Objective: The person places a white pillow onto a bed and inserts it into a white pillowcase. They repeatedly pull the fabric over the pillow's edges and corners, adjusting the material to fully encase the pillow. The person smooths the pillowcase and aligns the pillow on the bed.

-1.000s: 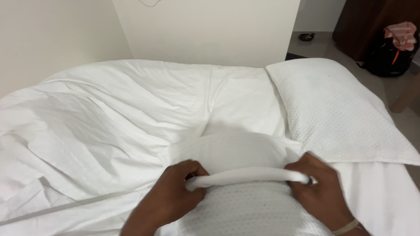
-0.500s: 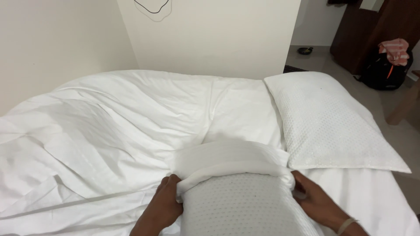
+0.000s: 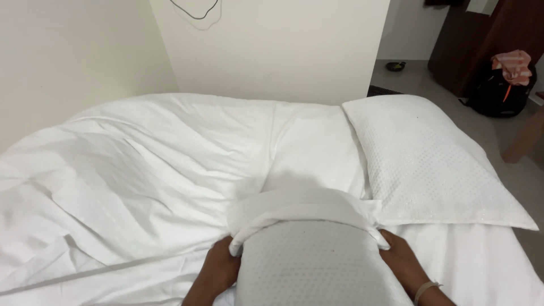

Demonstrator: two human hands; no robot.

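A grey-white dotted pillow [image 3: 317,263] stands on end at the bottom middle, right in front of me. A bunched white pillowcase [image 3: 300,209] wraps its upper end like a collar. My left hand [image 3: 221,266] grips the pillowcase edge on the pillow's left side. My right hand [image 3: 399,258], with a band on its wrist, grips the edge on the right side. The fingers of both hands are partly hidden behind the fabric.
A rumpled white sheet [image 3: 141,175] covers the bed. A second dotted white pillow [image 3: 430,164] lies at the right. Beyond the bed are a pale wall, a tiled floor with a black bag [image 3: 501,88] topped by pink cloth, and a dark wooden door.
Both hands have slid apart and down the pillow's sides, drawing the pillowcase collar lower so more dotted pillow shows inside it. The camera view has tilted up a little.
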